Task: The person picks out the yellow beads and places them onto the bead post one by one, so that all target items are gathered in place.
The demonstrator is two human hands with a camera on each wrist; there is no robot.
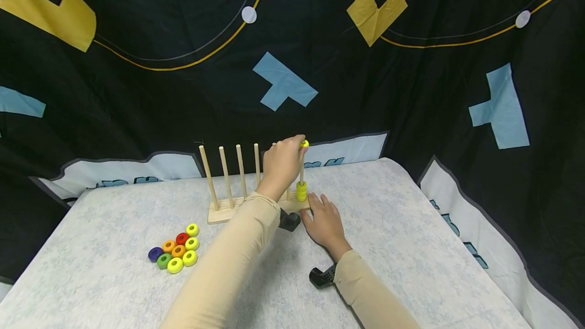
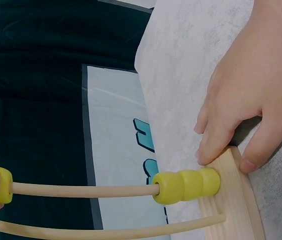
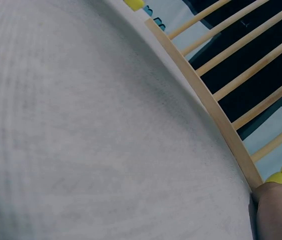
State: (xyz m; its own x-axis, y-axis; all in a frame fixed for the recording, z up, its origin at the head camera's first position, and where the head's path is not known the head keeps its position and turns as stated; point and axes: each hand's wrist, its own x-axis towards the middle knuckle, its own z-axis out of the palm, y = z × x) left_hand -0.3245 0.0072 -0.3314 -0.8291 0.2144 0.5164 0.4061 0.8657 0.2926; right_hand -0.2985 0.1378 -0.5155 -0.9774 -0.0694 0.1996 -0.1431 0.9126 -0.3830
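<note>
A wooden peg rack has a pale base [image 1: 224, 213] and a row of upright pegs. My left hand [image 1: 284, 164] reaches across it to the right-end peg [image 2: 86, 190] and pinches a yellow bead [image 2: 3, 185] at the peg's top. Lower on that peg, several yellow beads [image 2: 187, 186] sit stacked against the base. My right hand [image 1: 325, 222] holds the right end of the base, thumb at the near side and fingers at the far side. Part of the rack is hidden behind the left hand and forearm.
Left of the rack, loose beads lie grouped on the table [image 1: 411, 248]: yellow [image 1: 175, 265], red [image 1: 182, 238], orange [image 1: 179, 252], green [image 1: 163, 261] and purple [image 1: 155, 254]. A dark curtain [image 1: 183, 100] hangs behind. Black wrist devices [image 1: 322, 276] are on both arms.
</note>
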